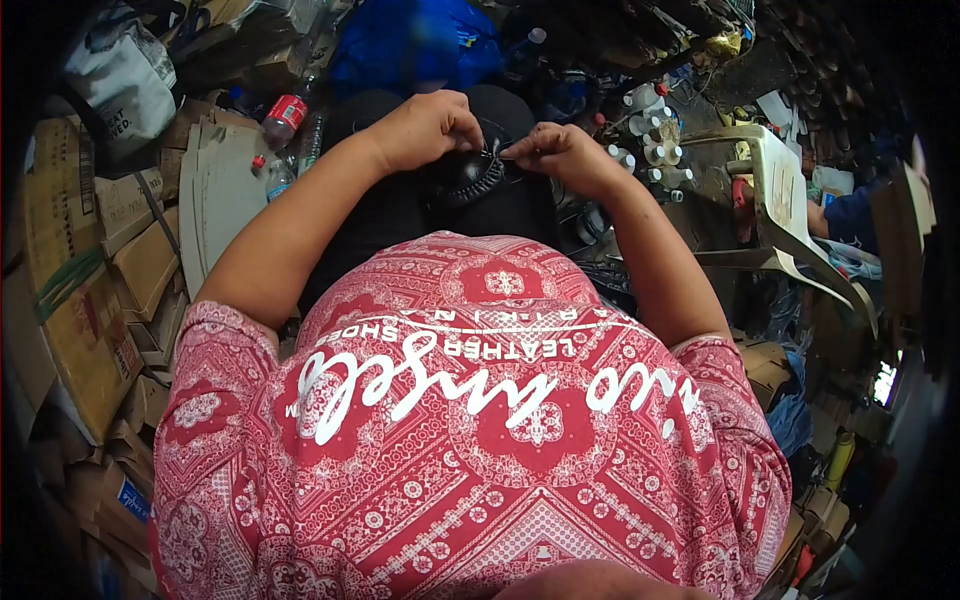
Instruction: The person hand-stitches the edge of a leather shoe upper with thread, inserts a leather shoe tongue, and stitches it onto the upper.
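A dark, rounded object point(465, 178) with a ridged, stitched-looking edge rests on my lap between my thighs. My left hand point(440, 128) is at its upper left, with fingers bent and pinched close to the ridged edge. From the right, my right hand point(552, 152) meets it, thumb and forefinger pressed together beside the same edge. Both sets of fingertips are near each other at thin dark strands. The strands are too small to make out clearly, and the lower part of the object lies in shadow.
Flattened cardboard point(75, 270) is stacked on the left, near a red-labelled bottle point(286, 112). A blue bag point(400, 50) lies ahead. Several clear bottles point(662, 152) and a white plastic chair point(785, 190) are on the right, where another person's arm and dark blue sleeve point(850, 220) show.
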### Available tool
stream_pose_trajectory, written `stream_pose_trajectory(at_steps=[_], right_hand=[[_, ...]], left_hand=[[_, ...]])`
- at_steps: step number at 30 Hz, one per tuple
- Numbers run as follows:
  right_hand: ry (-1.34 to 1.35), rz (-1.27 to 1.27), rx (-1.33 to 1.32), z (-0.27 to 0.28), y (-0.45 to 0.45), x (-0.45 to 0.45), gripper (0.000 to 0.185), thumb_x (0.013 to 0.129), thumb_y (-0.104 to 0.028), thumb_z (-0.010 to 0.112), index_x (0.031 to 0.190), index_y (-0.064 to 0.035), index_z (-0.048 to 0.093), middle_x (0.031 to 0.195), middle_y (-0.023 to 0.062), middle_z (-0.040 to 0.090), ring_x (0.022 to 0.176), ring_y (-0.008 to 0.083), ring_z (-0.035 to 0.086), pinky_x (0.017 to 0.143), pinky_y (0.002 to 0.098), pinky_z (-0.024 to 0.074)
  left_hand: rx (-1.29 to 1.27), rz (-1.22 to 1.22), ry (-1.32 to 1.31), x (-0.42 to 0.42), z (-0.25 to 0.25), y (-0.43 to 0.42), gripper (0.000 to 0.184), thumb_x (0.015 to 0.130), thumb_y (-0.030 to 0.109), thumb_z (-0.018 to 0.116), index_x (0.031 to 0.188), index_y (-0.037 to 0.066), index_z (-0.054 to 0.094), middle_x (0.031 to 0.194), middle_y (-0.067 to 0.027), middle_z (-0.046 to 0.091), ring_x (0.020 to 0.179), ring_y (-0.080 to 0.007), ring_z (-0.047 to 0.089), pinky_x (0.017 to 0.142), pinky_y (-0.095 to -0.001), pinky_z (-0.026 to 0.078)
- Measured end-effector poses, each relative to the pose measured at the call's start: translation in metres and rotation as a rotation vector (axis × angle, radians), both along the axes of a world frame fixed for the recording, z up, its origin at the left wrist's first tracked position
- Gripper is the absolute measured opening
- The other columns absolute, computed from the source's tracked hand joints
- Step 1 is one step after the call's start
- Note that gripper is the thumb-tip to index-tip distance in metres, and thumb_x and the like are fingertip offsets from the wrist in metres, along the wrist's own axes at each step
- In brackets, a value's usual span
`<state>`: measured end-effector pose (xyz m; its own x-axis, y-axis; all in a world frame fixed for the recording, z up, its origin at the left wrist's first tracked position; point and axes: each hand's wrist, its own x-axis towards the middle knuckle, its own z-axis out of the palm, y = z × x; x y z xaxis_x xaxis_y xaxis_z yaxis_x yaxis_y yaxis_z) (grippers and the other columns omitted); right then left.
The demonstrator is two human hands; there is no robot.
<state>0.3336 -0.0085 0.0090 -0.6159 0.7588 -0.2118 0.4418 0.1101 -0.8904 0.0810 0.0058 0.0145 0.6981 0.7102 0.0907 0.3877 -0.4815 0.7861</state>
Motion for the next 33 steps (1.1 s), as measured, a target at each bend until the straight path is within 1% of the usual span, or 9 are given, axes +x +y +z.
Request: stream_pose_trajectory(at_steps=[3, 7, 9, 10, 15, 21, 28, 30, 33], right_hand=[[-0.074, -0.083, 0.036, 0.018, -0.024, -0.004, 0.028, 0.079, -0.003, 0.068, 0.103, -0.0163, 0.072, 0.083, 0.0048, 0.060, 0.082, 0.0154, 0.058, 0.076, 0.0280, 0.0470], [-0.085, -0.157, 0.152, 0.016, -0.036, -0.003, 0.027, 0.078, -0.006, 0.068, 0.102, -0.0169, 0.072, 0.079, 0.0056, 0.060, 0.077, 0.0183, 0.058, 0.073, 0.0307, 0.0475], [-0.149, -0.088, 0.369, 0.024, -0.034, -0.003, 0.026, 0.081, -0.005, 0.066, 0.104, -0.0150, 0.071, 0.080, 0.0043, 0.056, 0.077, 0.0184, 0.056, 0.070, 0.0312, 0.0462], [-0.150, -0.091, 0.371, 0.027, -0.034, -0.002, 0.026, 0.081, -0.005, 0.066, 0.104, -0.0150, 0.071, 0.080, 0.0043, 0.056, 0.077, 0.0184, 0.056, 0.070, 0.0312, 0.0462], [-0.330, -0.036, 0.592, 0.033, -0.041, -0.009, 0.029, 0.078, -0.005, 0.065, 0.103, -0.0178, 0.070, 0.084, 0.0084, 0.061, 0.080, 0.0257, 0.059, 0.072, 0.0333, 0.0487], [-0.117, -0.124, 0.145, 0.025, -0.031, -0.002, 0.031, 0.081, 0.002, 0.060, 0.103, -0.0165, 0.070, 0.091, 0.0075, 0.058, 0.088, 0.0214, 0.057, 0.079, 0.0312, 0.0468], [-0.059, -0.059, 0.089, 0.017, -0.017, 0.002, 0.030, 0.082, 0.003, 0.058, 0.103, -0.0149, 0.070, 0.092, 0.0062, 0.055, 0.089, 0.0193, 0.055, 0.080, 0.0288, 0.0455], [-0.092, -0.057, 0.025, 0.021, -0.017, 0.001, 0.031, 0.084, 0.007, 0.052, 0.103, -0.0106, 0.069, 0.094, 0.0025, 0.055, 0.093, 0.0153, 0.052, 0.085, 0.0265, 0.0414], [-0.096, -0.058, 0.024, 0.021, -0.016, 0.001, 0.031, 0.084, 0.007, 0.052, 0.103, -0.0111, 0.069, 0.094, 0.0026, 0.054, 0.093, 0.0151, 0.052, 0.085, 0.0263, 0.0412]], left_hand=[[0.131, 0.049, 0.024, -0.005, 0.009, -0.020, 0.014, 0.073, 0.000, 0.069, 0.085, 0.007, 0.071, 0.075, -0.0056, 0.057, 0.076, -0.0197, 0.057, 0.068, -0.0303, 0.046], [0.067, 0.146, -0.020, -0.015, 0.002, -0.026, 0.014, 0.073, 0.000, 0.069, 0.085, 0.006, 0.070, 0.080, -0.0062, 0.061, 0.077, -0.0208, 0.059, 0.069, -0.0307, 0.047], [0.066, 0.213, -0.029, -0.021, 0.005, -0.020, 0.014, 0.074, -0.001, 0.068, 0.086, 0.006, 0.070, 0.080, -0.0061, 0.060, 0.077, -0.0206, 0.059, 0.069, -0.0304, 0.047], [-0.052, 0.271, -0.059, -0.023, 0.009, -0.021, 0.016, 0.073, -0.003, 0.067, 0.086, 0.006, 0.071, 0.079, -0.0062, 0.059, 0.077, -0.0203, 0.058, 0.069, -0.0296, 0.046], [0.081, 0.203, -0.010, -0.021, 0.006, -0.031, 0.020, 0.076, -0.004, 0.065, 0.090, 0.008, 0.071, 0.076, -0.0044, 0.055, 0.073, -0.0164, 0.055, 0.067, -0.0269, 0.044], [-0.058, 0.197, -0.076, -0.009, 0.008, -0.033, 0.024, 0.079, -0.001, 0.065, 0.096, 0.014, 0.073, 0.076, -0.0020, 0.047, 0.071, -0.0156, 0.048, 0.066, -0.0268, 0.042], [-0.044, 0.188, -0.017, -0.007, 0.001, -0.029, 0.023, 0.080, -0.001, 0.064, 0.094, 0.014, 0.073, 0.079, -0.0020, 0.047, 0.073, -0.0154, 0.049, 0.066, -0.0270, 0.042], [-0.053, 0.194, -0.024, -0.007, 0.000, -0.029, 0.022, 0.080, -0.001, 0.065, 0.094, 0.014, 0.073, 0.079, -0.0021, 0.047, 0.073, -0.0156, 0.049, 0.066, -0.0271, 0.042], [-0.034, 0.190, -0.008, -0.006, 0.000, -0.027, 0.020, 0.079, 0.003, 0.066, 0.092, 0.017, 0.074, 0.079, -0.0047, 0.049, 0.073, -0.0196, 0.052, 0.068, -0.0300, 0.045]])
